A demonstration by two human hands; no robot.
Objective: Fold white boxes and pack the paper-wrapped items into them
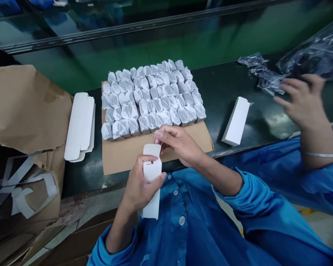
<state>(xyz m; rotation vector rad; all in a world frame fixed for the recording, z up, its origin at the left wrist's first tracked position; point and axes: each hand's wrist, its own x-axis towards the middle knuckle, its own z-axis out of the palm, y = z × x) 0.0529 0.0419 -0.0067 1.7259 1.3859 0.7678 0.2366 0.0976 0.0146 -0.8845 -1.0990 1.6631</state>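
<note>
My left hand (143, 183) is wrapped round a narrow white carton (151, 207), held upright in front of the blue shirt. The carton's top flap stands up. At that top end my right hand (179, 144) has its thumb and fingers pinched together at the flap's edge; part of the grip is hidden behind the flap. Just beyond both hands, rows of paper-wrapped pieces (152, 94) stand close together on a brown cardboard sheet (122, 159).
Flat white cartons (79, 127) lie stacked at left, beside a large brown box (24, 107) with paper strips. At right stands another white carton (236, 122). A co-worker's hand (305, 98) is near clear plastic bags (266, 75) on the dark bench (213, 83).
</note>
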